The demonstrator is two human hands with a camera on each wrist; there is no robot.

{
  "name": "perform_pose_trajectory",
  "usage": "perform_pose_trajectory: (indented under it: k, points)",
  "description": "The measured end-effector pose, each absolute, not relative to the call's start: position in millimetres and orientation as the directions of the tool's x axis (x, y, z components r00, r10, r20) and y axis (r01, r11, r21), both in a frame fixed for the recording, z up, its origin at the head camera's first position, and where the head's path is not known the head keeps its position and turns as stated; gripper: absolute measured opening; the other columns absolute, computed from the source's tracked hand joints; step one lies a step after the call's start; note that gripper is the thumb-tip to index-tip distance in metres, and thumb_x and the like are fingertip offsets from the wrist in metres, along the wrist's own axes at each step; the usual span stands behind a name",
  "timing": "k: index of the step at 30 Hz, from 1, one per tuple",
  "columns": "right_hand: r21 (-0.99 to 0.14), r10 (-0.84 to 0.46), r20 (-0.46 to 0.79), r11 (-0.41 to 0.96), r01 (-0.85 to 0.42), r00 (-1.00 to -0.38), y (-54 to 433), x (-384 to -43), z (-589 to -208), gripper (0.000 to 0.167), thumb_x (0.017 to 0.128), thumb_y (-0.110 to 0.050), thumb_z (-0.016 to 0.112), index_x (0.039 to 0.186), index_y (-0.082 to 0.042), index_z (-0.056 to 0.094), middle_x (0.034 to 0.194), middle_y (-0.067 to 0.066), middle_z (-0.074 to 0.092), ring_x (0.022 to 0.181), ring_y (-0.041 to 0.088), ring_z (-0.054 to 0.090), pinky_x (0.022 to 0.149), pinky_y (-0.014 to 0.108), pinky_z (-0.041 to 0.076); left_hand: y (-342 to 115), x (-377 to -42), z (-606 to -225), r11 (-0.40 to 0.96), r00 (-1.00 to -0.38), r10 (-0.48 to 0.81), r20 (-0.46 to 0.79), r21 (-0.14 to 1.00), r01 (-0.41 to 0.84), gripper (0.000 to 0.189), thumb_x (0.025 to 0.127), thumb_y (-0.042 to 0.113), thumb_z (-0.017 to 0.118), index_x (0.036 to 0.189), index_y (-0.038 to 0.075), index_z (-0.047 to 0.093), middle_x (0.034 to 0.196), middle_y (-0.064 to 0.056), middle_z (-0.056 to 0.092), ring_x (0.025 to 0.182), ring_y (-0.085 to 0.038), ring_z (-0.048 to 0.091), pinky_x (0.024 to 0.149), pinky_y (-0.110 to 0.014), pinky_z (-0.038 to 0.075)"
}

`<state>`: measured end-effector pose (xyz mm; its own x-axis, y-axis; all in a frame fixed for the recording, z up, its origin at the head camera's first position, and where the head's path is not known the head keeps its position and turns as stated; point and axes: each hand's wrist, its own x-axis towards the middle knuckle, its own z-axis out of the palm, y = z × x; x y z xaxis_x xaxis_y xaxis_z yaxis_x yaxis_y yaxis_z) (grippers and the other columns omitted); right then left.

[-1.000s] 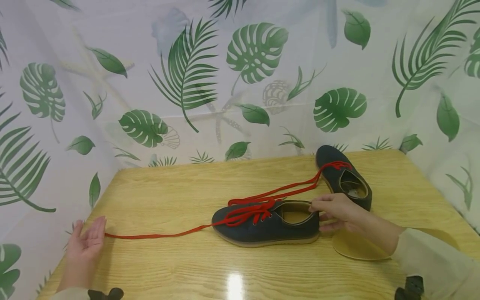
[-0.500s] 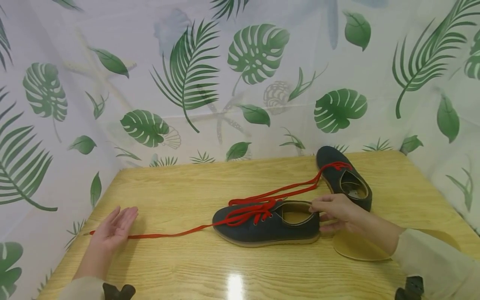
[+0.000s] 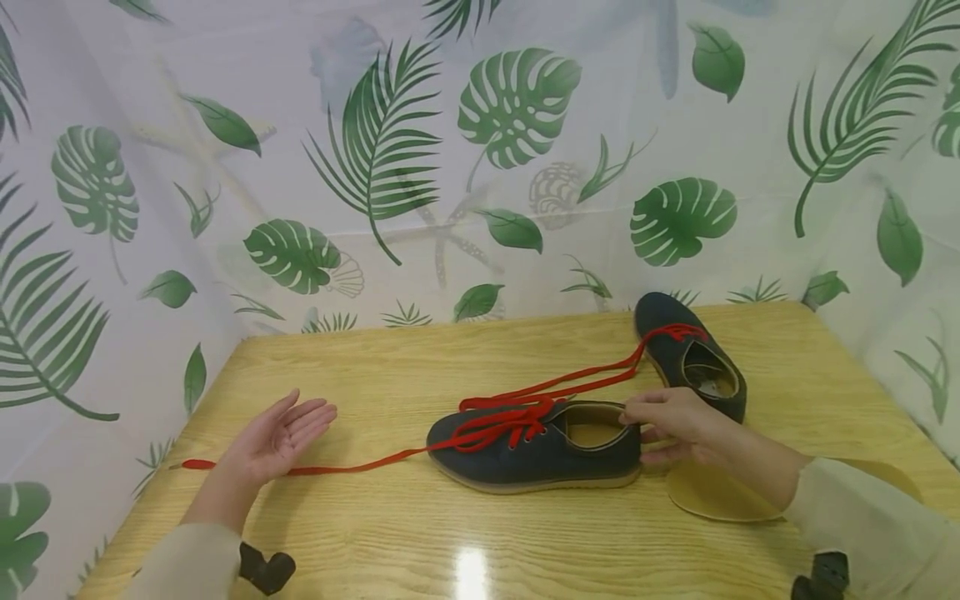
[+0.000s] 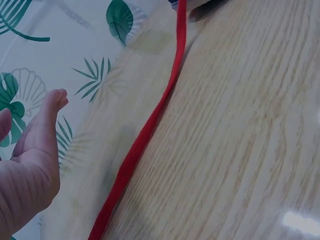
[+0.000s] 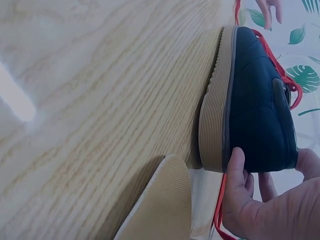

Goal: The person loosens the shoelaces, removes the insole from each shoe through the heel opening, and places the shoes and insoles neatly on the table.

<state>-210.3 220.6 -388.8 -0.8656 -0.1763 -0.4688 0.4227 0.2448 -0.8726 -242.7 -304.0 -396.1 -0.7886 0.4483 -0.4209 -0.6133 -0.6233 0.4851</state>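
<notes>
A dark navy shoe [image 3: 495,467] with a tan sole stands side-on mid-table, toe to the left. My right hand [image 3: 675,425] grips it at the heel, thumb at the collar opening and fingers against the back [image 5: 255,125]. Red laces [image 3: 495,427] are bunched over its tongue. One red lace [image 3: 352,469] runs left from the toe along the wood, its tip near the table's left edge. My left hand [image 3: 277,437] hovers over that lace, palm turned up and fingers extended, holding nothing. In the left wrist view the lace [image 4: 150,125] passes beside the left hand [image 4: 32,170].
A second navy shoe [image 3: 663,354] lies at the back right, its red laces [image 3: 555,385] trailing left behind the near shoe. A tan insole [image 3: 720,496] lies under my right forearm. A leaf-print cloth [image 3: 420,167] hangs behind the wooden table [image 3: 360,542].
My left hand has moved right along the lace, from its far end towards the shoe, uncovering the lace's tip. The right hand and both shoes have stayed in place.
</notes>
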Motion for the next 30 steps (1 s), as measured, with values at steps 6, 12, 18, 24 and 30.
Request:
perform_pose_trajectory:
  k: [6, 12, 18, 24, 30]
  points:
    - [-0.869, -0.180, -0.474, 0.255, 0.424, -0.862, 223, -211, -389, 0.022, 0.093, -0.023, 0.057, 0.103, -0.006, 0.065, 0.100, 0.000, 0.062, 0.085, 0.018, 0.057, 0.070, 0.038, 0.058, -273, -257, -390, -0.447, -0.787, 0.390, -0.477, 0.650, -0.615, 0.048, 0.101, 0.025, 0.045, 0.137, -0.006, 0.038, 0.106, -0.018, 0.068, 0.100, -0.025, 0.067, 0.095, -0.030, 0.047]
    - [-0.868, -0.190, -0.479, 0.251, 0.429, -0.857, 221, -212, -388, 0.021, 0.093, -0.023, 0.057, 0.102, -0.006, 0.066, 0.099, 0.001, 0.061, 0.085, 0.018, 0.057, 0.071, 0.039, 0.058, -247, -267, -386, -0.259, -0.754, 0.447, -0.482, 0.737, -0.624, 0.061, 0.103, 0.022, 0.042, 0.147, -0.008, 0.013, 0.104, -0.013, 0.070, 0.097, -0.021, 0.068, 0.088, -0.028, 0.052]
    - [-0.867, -0.197, -0.483, 0.242, 0.435, -0.853, 220, -213, -388, 0.020, 0.093, -0.022, 0.058, 0.102, -0.007, 0.066, 0.099, 0.000, 0.061, 0.087, 0.019, 0.056, 0.071, 0.039, 0.057, -218, -268, -387, -0.118, -0.704, 0.530, -0.473, 0.781, -0.613, 0.054, 0.103, 0.016, 0.039, 0.145, -0.012, 0.019, 0.104, -0.009, 0.070, 0.096, -0.018, 0.068, 0.086, -0.026, 0.053]
    - [-0.865, -0.201, -0.488, 0.240, 0.440, -0.849, 221, -214, -390, 0.018, 0.093, -0.023, 0.058, 0.098, -0.008, 0.067, 0.099, 0.000, 0.061, 0.088, 0.020, 0.055, 0.072, 0.040, 0.057, -180, -266, -384, -0.036, -0.645, 0.600, -0.473, 0.789, -0.613, 0.049, 0.102, 0.012, 0.042, 0.142, -0.012, 0.027, 0.105, -0.008, 0.069, 0.096, -0.016, 0.068, 0.087, -0.027, 0.052]
    - [-0.862, -0.206, -0.492, 0.252, 0.440, -0.846, 222, -215, -387, 0.017, 0.093, -0.022, 0.058, 0.095, -0.009, 0.068, 0.098, 0.000, 0.062, 0.088, 0.019, 0.058, 0.072, 0.041, 0.057, -148, -272, -373, 0.016, -0.617, 0.621, -0.484, 0.794, -0.607, 0.046, 0.102, 0.011, 0.041, 0.141, -0.011, 0.032, 0.100, -0.006, 0.070, 0.092, -0.014, 0.069, 0.083, -0.025, 0.054]
